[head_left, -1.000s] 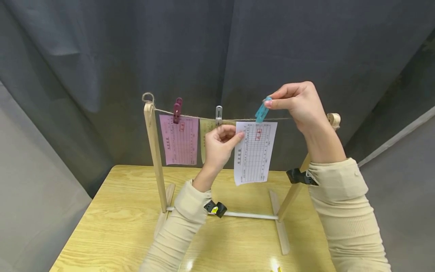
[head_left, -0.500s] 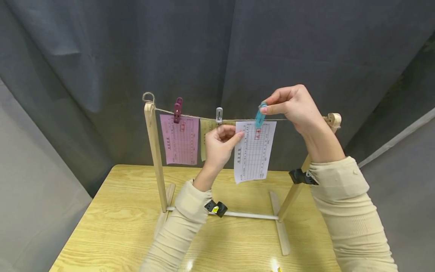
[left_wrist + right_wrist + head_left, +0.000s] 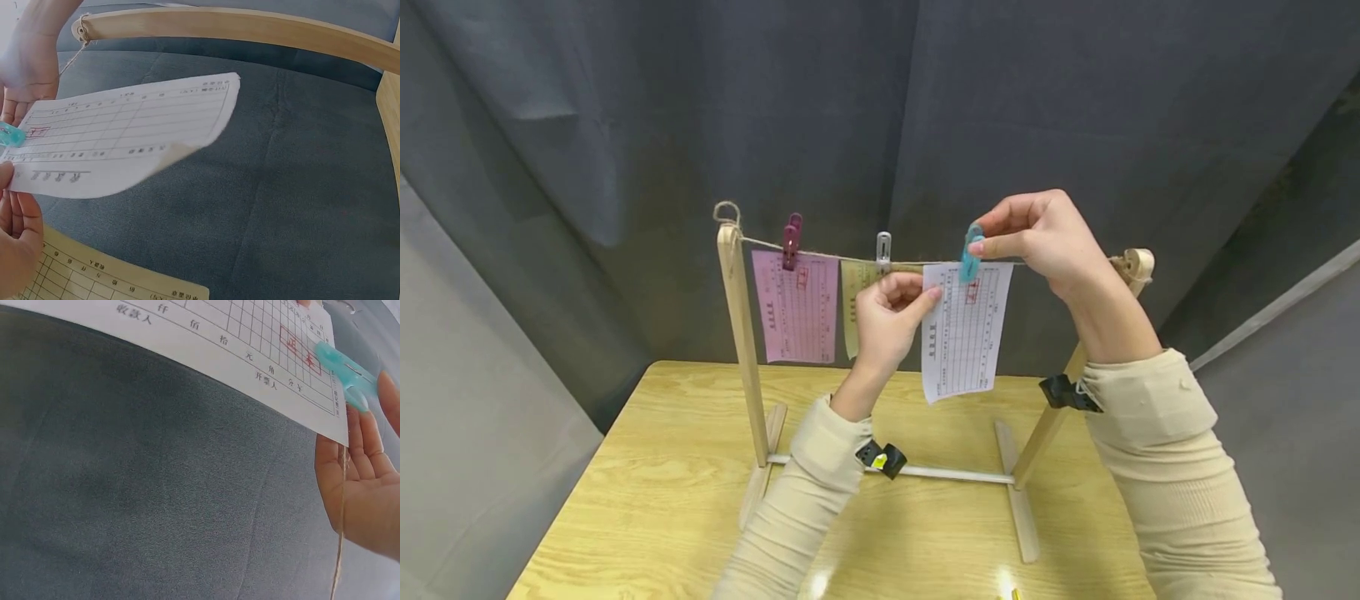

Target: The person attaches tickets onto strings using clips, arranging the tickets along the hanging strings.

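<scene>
A person's left hand pinches a white, rectangular printed paper sheet at its ten-o'clock edge, while the right hand, thumb and fingers narrowed on a turquoise, see-through plastic peg, holds it over the sheet's twelve-o'clock edge, at a thin, tan twine line. Toward nine o'clock hang a yellow, printed paper form, partly hidden by the left hand, and, farther out, a pink, rectangular paper form.

Left fingers pinch white slip; right fingers pinch blue clip across slip's top edge.
</scene>
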Motion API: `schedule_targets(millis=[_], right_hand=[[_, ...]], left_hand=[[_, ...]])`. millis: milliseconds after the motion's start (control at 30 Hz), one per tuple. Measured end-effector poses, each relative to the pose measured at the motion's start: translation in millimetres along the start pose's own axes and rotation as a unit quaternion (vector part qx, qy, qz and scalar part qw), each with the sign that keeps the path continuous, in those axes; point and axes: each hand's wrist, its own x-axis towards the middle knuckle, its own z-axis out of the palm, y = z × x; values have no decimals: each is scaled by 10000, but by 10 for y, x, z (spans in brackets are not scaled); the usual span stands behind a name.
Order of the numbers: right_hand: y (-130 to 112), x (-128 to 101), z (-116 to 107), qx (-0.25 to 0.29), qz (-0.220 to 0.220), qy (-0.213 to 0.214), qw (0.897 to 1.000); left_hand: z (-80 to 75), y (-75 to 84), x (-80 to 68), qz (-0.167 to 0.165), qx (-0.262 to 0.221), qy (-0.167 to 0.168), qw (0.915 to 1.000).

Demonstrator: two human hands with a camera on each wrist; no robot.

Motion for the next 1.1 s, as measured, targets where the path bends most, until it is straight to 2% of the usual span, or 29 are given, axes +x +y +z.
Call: schedule_targets(millis=[233,733,1100], right_hand=[[20,-10,-1,-1,-15,-74,10000],[24,-23,-26,-386,50,-286,9988],[-22,-50,-89,-1011,195,-659,9925]], left_hand=[[-1,-3,-4,-59,-37,29,10000],[-17,-8,2,-70,88,-23,9999],[-13,-29,-20,-60,39,-105,9999]])
